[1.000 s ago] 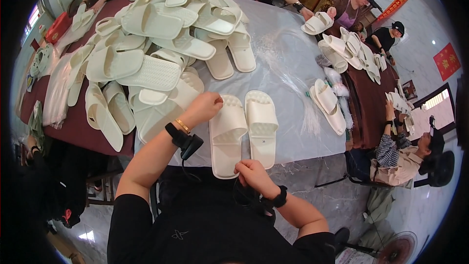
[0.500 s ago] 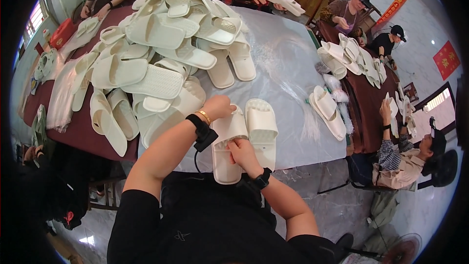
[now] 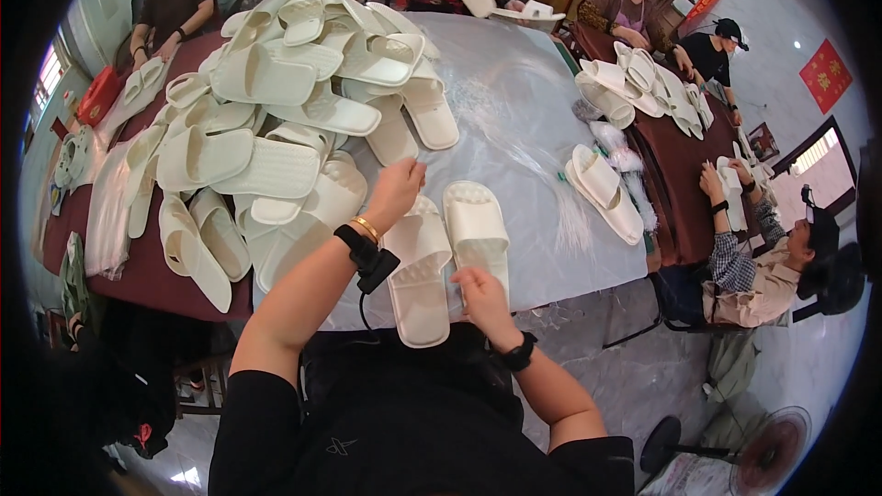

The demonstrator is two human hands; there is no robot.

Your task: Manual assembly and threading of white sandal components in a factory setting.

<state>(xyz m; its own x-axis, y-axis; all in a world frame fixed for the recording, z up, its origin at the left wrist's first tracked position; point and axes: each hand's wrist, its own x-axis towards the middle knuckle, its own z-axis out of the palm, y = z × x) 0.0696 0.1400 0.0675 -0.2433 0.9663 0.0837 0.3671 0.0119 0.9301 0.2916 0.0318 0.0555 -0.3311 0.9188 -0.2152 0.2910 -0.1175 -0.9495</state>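
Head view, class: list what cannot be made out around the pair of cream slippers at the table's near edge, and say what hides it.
- Left hand: fingertips and any grip hidden, only its back shows in the head view.
- Left slipper: toe end covered by that hand.
- Right hand: covers the right slipper heel; contact underneath unseen.
- Clear strands on the table: too fine and blurred to identify.

This is a small workshop for handwork on footwear. A heap of cream slippers (image 3: pixel 285 101) covers the far left of a long table (image 3: pixel 524 101) under clear plastic sheeting. Other workers (image 3: pixel 763 257) sit around it at right, sorting more slippers (image 3: pixel 602 186).
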